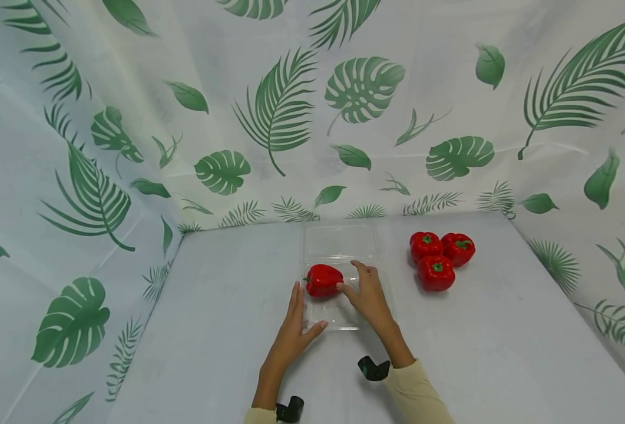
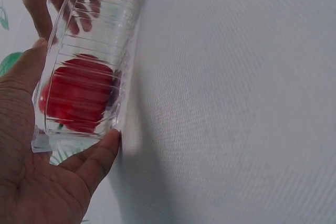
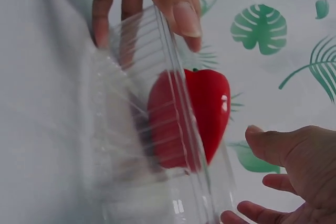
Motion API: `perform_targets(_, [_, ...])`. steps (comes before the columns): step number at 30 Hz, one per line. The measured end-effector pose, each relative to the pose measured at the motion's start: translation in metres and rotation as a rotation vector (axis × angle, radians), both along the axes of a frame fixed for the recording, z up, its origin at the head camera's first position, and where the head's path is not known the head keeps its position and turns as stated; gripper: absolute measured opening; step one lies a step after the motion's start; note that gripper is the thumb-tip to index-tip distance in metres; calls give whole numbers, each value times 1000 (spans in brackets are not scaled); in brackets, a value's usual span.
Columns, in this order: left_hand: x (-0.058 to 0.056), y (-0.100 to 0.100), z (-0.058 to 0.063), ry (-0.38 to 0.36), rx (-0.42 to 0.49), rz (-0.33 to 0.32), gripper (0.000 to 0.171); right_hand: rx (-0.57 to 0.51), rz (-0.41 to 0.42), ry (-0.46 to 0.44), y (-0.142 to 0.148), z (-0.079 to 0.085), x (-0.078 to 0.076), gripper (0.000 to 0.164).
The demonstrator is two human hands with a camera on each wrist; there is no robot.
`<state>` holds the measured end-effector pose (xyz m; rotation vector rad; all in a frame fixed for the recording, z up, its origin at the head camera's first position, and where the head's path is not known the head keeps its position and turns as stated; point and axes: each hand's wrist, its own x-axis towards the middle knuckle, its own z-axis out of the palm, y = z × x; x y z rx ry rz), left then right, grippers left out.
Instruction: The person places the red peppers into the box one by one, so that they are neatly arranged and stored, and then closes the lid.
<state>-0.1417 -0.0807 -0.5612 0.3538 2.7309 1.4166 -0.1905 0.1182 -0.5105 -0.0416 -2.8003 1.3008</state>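
A red bell pepper [image 1: 324, 281] lies on its side in the left part of an open clear plastic container [image 1: 344, 327], its stem pointing left. At the container's near left corner, my left hand [image 1: 291, 335] holds the wall, thumb at the front rim and fingers along the left side. In the left wrist view, those fingertips [image 2: 112, 139] touch the container's bottom edge. My right hand [image 1: 369, 297] hovers over the container's right part with fingers spread, holding nothing. In the right wrist view, a gap shows between its thumb and the pepper [image 3: 210, 114].
Three more red bell peppers [image 1: 436, 272] stand grouped on the white table [image 1: 503, 330], right of the container. The container's clear lid [image 1: 340, 240] lies folded back behind it. A leaf-patterned sheet [image 1: 291, 194] hangs at the table's back and sides.
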Motion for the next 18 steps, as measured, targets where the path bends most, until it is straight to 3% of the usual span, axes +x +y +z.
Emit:
perform_targets(7, [0,1,-1,-31,13,12,99,22,-96,123,20,11,3,64])
perform_targets(18, [0,1,0,-58,13,12,100,84,-425,463,70,15,4,58])
